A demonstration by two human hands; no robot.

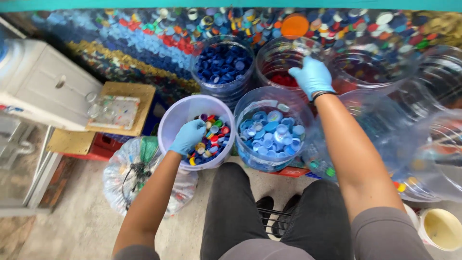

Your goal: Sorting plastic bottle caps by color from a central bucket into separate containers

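Both my hands wear light blue gloves. My left hand point(187, 137) reaches into a white bucket point(179, 111) of mixed coloured bottle caps point(211, 139), fingers curled down among them. My right hand point(312, 75) is stretched out over a clear container point(274, 50) with red caps point(284, 80) at its bottom, fingers pointing down into it. Whether either hand holds a cap is hidden. Between my arms stands a clear container of light blue caps point(272, 135). Behind it is a clear container of dark blue caps point(221, 62).
More clear plastic containers point(385, 110) crowd the right side. A wall mosaic of caps point(144, 38) runs behind. A tied plastic bag point(126, 166) lies by my left arm. A white cabinet point(43, 82) and wooden board point(126, 92) stand left; a small cream tub point(440, 228) sits at the lower right.
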